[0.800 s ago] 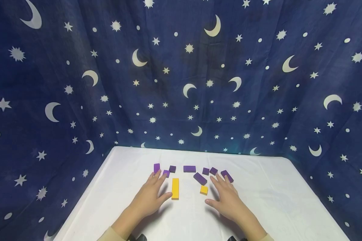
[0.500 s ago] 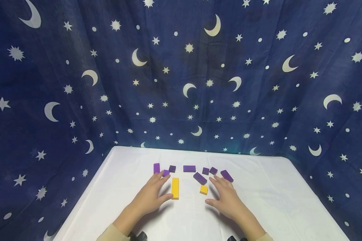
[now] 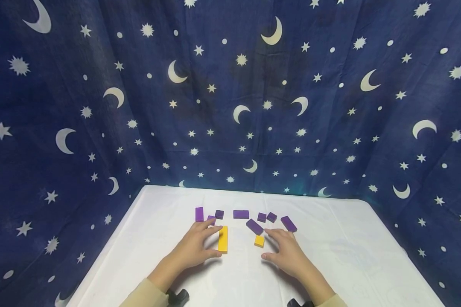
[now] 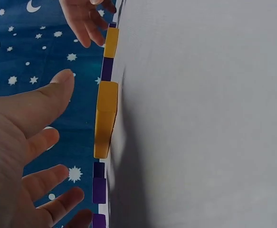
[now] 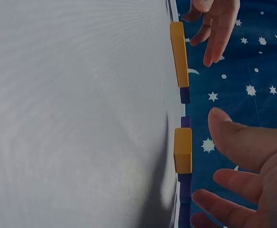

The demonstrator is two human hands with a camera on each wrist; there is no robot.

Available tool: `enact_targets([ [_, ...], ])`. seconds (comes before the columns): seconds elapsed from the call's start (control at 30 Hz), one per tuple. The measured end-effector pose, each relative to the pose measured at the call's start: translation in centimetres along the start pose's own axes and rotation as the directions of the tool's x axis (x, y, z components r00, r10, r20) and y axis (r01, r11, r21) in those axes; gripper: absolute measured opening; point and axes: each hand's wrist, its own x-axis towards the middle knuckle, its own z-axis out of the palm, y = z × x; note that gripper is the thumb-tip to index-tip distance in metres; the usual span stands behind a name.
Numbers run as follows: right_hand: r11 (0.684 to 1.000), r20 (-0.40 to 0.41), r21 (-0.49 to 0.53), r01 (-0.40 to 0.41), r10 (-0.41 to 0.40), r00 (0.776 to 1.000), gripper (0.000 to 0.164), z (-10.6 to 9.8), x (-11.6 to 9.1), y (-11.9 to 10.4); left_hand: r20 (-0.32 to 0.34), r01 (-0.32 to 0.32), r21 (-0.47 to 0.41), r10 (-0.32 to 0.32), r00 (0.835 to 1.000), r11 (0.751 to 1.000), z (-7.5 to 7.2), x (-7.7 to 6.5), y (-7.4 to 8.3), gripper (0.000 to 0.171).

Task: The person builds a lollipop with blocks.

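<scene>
My left hand (image 3: 194, 248) hovers at the left side of a long yellow block (image 3: 223, 240), thumb and index finger spread, their tips overlapping its edge in the head view. In the left wrist view a gap shows between the thumb and that yellow block (image 4: 106, 121). Just right of a small yellow block (image 3: 259, 241) is my right hand (image 3: 286, 252), fingers loosely bent and nothing held. The right wrist view shows its thumb apart from the small yellow block (image 5: 183, 151). A small purple block (image 3: 211, 220) is partly hidden behind the left fingers.
Behind the yellow blocks lie several purple blocks, among them an oblong one (image 3: 241, 214), a slanted one (image 3: 255, 227) and one at far right (image 3: 289, 224). A white cloth covers the table (image 3: 353, 256). A blue curtain (image 3: 230, 106) with moons and stars hangs around it.
My left fingers have swung rightward to the long yellow block, uncovering the leftmost purple block. The right fingers have drawn slightly left and nearer, toward the small yellow block. The blocks stay put.
</scene>
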Motion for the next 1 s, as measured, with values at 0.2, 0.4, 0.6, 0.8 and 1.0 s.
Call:
enact_targets([
  [0.2, 1.0, -0.024, 0.015, -0.016, 0.017, 1.0, 0.069, 0.2, 0.5, -0.2, 0.02, -0.011, -0.022, 0.011, 1.0, 1.0, 0.1, 0.7, -0.1, 0.076],
  [0.4, 0.999, -0.042, 0.024, -0.031, 0.032, 0.999, 0.059, 0.4, 1.0, -0.4, 0.034, 0.002, -0.1, 0.001, 0.999, 0.995, 0.5, 1.2, -0.4, 0.073],
  [0.6, 0.998, -0.042, 0.034, -0.054, 0.055, 0.998, 0.052, 0.7, 1.4, -0.2, 0.051, 0.014, -0.115, -0.008, 0.999, 0.993, 1.0, 1.6, -0.8, 0.072],
  [0.8, 0.996, -0.025, 0.05, -0.08, 0.082, 0.996, 0.048, 0.7, 1.6, -0.4, 0.074, 0.025, -0.152, -0.014, 0.997, 0.988, 1.5, 2.0, -1.1, 0.068],
  [1.0, 0.996, -0.023, 0.057, -0.067, 0.068, 0.997, 0.043, 0.8, 1.9, -0.5, 0.077, 0.041, -0.157, -0.029, 0.997, 0.987, 2.0, 2.4, -1.4, 0.063],
])
